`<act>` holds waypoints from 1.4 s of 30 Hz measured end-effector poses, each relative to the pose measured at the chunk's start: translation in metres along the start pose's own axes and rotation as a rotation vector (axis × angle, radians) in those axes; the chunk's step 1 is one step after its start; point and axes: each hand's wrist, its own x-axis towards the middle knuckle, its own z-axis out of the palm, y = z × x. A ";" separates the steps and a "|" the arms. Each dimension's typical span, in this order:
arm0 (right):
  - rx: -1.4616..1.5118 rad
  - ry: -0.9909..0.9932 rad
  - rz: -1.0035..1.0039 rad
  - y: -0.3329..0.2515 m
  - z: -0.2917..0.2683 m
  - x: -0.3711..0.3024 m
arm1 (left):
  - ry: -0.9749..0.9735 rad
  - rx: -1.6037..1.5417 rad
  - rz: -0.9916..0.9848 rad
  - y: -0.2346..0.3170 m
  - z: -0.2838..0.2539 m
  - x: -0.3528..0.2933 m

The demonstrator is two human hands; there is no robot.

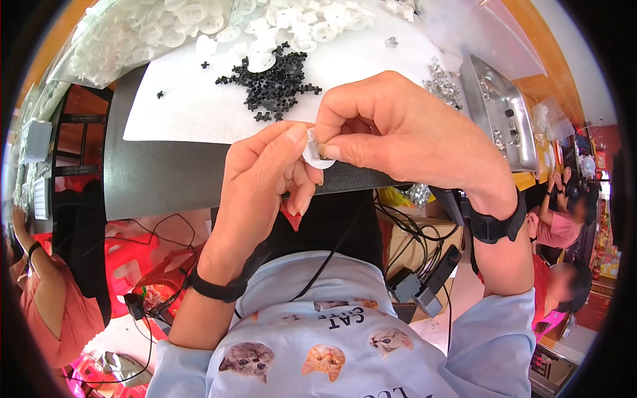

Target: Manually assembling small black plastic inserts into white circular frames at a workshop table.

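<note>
- A small white plastic disc (314, 150) sits at frame centre, pinched on both sides, above the near edge of the dark table (159, 179).
- From my remote seat, I see the right hand (405, 136) clamp the disc's top and lower rim between thumb and forefinger, arriving from three o'clock.
- The left hand (265, 182) presses its thumb against the disc's left face, from eight o'clock; both are equally near.
- The disc stands on edge, long axis roughly twelve to six.
- At twelve o'clock lie black cross-shaped pieces (275, 83) on a white sheet (192, 109); a metal tray (501, 113) sits at two o'clock.
</note>
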 end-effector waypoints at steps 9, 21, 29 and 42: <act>-0.036 0.034 0.064 -0.007 0.008 -0.010 | 0.004 -0.006 0.002 0.000 0.000 -0.001; -0.295 0.252 -0.324 0.012 0.025 -0.029 | -0.025 0.007 0.043 -0.001 0.001 -0.002; -0.136 0.352 -0.155 0.012 0.038 -0.031 | -0.037 0.147 0.106 -0.007 0.000 -0.003; -0.196 0.631 -0.192 0.025 0.060 -0.025 | -0.059 0.181 0.160 -0.011 0.000 -0.005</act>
